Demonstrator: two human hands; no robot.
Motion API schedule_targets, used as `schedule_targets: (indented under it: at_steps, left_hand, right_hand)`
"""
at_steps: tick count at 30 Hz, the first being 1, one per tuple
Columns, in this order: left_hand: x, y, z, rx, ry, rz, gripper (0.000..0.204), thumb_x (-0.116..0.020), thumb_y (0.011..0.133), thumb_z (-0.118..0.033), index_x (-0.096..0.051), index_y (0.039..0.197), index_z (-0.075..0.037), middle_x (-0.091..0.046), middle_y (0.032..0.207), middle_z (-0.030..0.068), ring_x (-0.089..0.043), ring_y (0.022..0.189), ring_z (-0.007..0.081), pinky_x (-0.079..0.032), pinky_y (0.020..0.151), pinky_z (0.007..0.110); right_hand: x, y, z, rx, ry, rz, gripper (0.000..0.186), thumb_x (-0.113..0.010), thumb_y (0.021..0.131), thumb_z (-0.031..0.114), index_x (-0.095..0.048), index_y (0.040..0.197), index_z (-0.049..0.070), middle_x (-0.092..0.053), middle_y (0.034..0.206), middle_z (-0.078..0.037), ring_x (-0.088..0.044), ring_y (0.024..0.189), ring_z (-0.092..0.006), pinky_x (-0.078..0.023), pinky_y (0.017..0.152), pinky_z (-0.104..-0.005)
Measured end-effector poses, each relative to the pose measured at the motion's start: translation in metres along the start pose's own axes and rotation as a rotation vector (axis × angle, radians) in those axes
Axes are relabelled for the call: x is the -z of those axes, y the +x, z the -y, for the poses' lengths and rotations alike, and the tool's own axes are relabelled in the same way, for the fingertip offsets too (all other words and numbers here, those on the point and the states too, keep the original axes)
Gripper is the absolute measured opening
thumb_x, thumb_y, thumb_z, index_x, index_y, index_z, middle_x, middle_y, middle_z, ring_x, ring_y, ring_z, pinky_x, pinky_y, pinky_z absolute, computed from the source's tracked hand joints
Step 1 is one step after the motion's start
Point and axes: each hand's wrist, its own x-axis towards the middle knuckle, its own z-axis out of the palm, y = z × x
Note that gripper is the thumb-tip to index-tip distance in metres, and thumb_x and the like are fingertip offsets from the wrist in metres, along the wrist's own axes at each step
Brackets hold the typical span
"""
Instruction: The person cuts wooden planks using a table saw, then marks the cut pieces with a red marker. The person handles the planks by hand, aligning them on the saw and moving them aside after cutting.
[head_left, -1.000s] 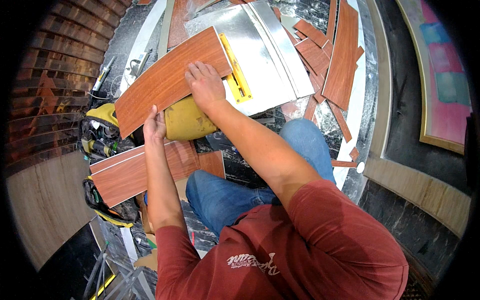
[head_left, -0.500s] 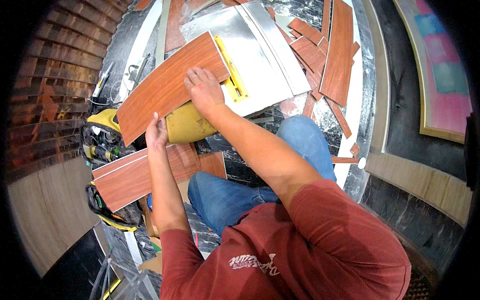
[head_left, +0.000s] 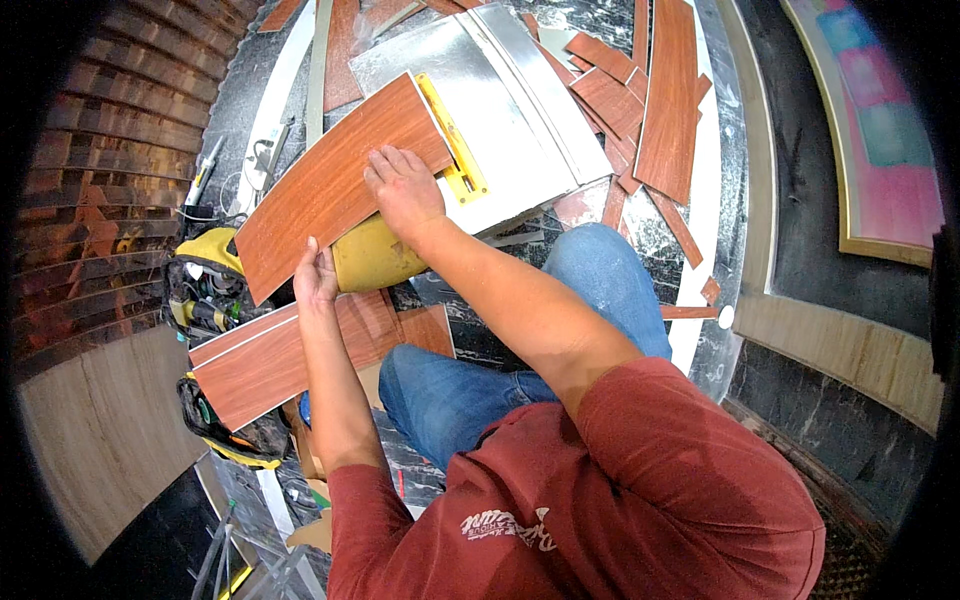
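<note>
Sliding slightly down the frame beside one yellow bar tool [head_left: 441,115], one red-brown wood-grain plank [head_left: 330,175] shifts while my whole view drifts; I judge it a fine adjustment of position, the hold unchanged. Nearest the body, at lower left, I count at least two loose boards [head_left: 265,378] over two yellow-and-black bag sections [head_left: 212,245]. Further up, the left hand [head_left: 316,278] pinches the plank's near edge, thumb on top; I cannot see its fingers underneath. One mustard-yellow rounded object [head_left: 368,255] shows below the plank, left of centre. The right hand [head_left: 408,200] lies on the plank, fingers extended, close together. Beyond, at upper centre, sits one shiny metal sheet [head_left: 505,110]; at upper right, one long plank [head_left: 668,110] and offcuts [head_left: 608,105] too overlapped for me to count.
</note>
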Motion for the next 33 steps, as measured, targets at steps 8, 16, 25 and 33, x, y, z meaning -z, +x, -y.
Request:
schedule_targets:
  at_steps: [8, 16, 25, 33]
  left_hand:
    - [0.009, 0.002, -0.001, 0.002, 0.019, 0.024, 0.027, -0.059, 0.094, -0.003, -0.052, 0.12, 0.002, -0.061, 0.119, 0.0148, -0.061, 0.111, 0.025, -0.055, 0.097, 0.035]
    - [0.007, -0.01, 0.001, -0.011, 0.023, -0.009, 0.029, -0.058, 0.094, -0.003, -0.051, 0.121, 0.003, -0.061, 0.12, 0.0162, -0.061, 0.112, 0.026, -0.054, 0.098, 0.037]
    - [0.014, -0.013, 0.005, -0.008, -0.001, 0.012, 0.029, -0.06, 0.093, -0.002, -0.052, 0.12, 0.002, -0.061, 0.119, 0.0151, -0.062, 0.11, 0.0251, -0.054, 0.098, 0.035]
    - [0.025, -0.011, 0.007, 0.009, 0.008, 0.029, 0.028, -0.061, 0.092, -0.002, -0.054, 0.119, 0.003, -0.062, 0.118, 0.0144, -0.062, 0.109, 0.024, -0.055, 0.097, 0.032]
  right_hand:
    - [0.005, -0.003, 0.003, -0.003, 0.018, -0.004, 0.037, -0.053, 0.086, 0.016, -0.064, 0.119, 0.002, -0.056, 0.135, -0.012, -0.044, 0.131, -0.0261, -0.031, 0.111, -0.038]
    - [0.006, -0.01, 0.005, -0.003, 0.025, -0.033, 0.036, -0.055, 0.084, 0.015, -0.065, 0.116, 0.001, -0.056, 0.134, -0.012, -0.045, 0.129, -0.0264, -0.031, 0.11, -0.0379]
    - [0.01, -0.016, 0.006, -0.008, 0.04, -0.013, 0.037, -0.055, 0.084, 0.015, -0.063, 0.118, 0.001, -0.055, 0.135, -0.012, -0.044, 0.13, -0.0266, -0.03, 0.111, -0.0385]
    - [0.013, -0.023, 0.007, 0.0, 0.022, -0.007, 0.038, -0.054, 0.086, 0.015, -0.063, 0.119, 0.001, -0.055, 0.136, -0.013, -0.044, 0.131, -0.0269, -0.03, 0.111, -0.039]
